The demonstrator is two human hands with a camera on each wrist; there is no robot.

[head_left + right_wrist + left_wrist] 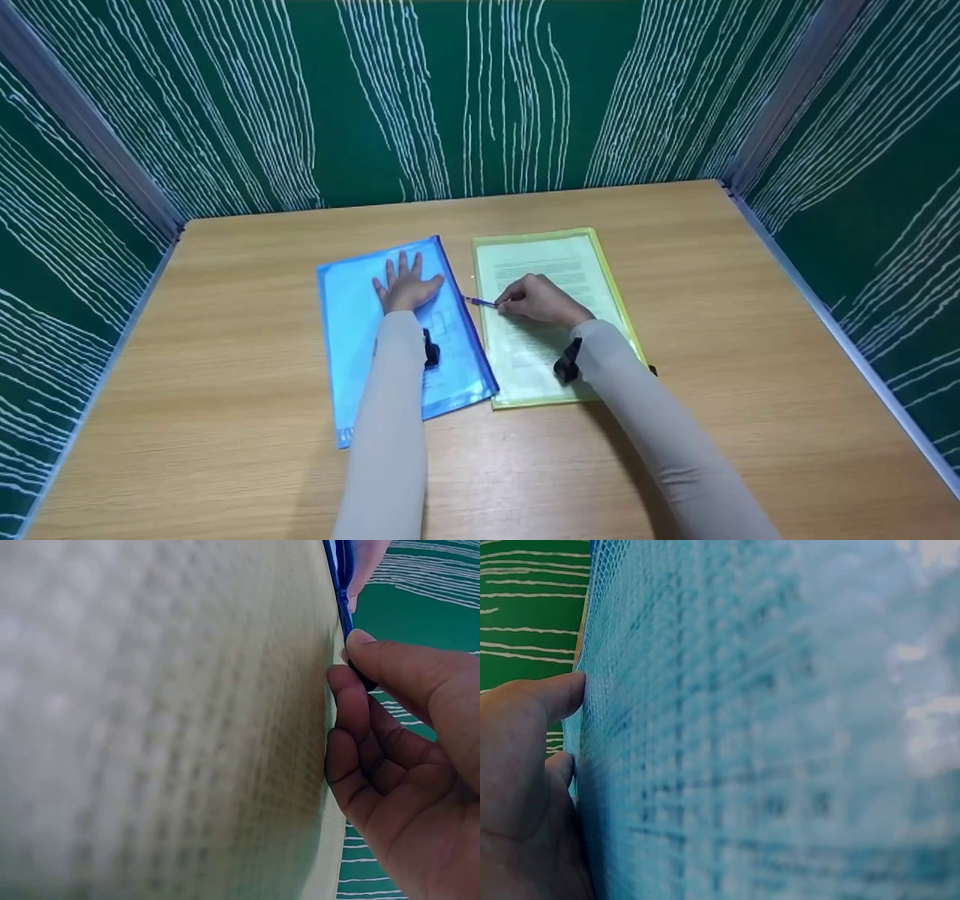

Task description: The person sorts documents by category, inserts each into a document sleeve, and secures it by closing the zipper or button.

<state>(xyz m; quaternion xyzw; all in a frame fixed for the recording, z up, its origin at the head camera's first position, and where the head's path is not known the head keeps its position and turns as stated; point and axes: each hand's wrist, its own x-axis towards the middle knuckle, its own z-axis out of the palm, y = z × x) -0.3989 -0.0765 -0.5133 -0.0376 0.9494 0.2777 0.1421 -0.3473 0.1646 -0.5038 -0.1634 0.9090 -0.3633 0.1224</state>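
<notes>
A blue zip document folder [352,375] with papers inside lies on the left, its dark blue zip edge to the right. My left hand [405,287] rests on it with fingers spread; in the left wrist view its mesh surface [727,765] runs beside that hand's thumb and fingertip. My right hand [541,300] pinches a blue zip pull [480,301] between thumb and curled fingers, and the pull stretches out from the blue folder's zip edge. Beneath the right hand lies a yellow document folder [536,244] holding a printed sheet.
Both folders lie side by side on a wooden table [750,337], the blue one's lower right corner meeting the yellow one. Green panels with white wavy lines [517,97] stand around the table's back and sides. A dark camera [568,364] sits at the right wrist.
</notes>
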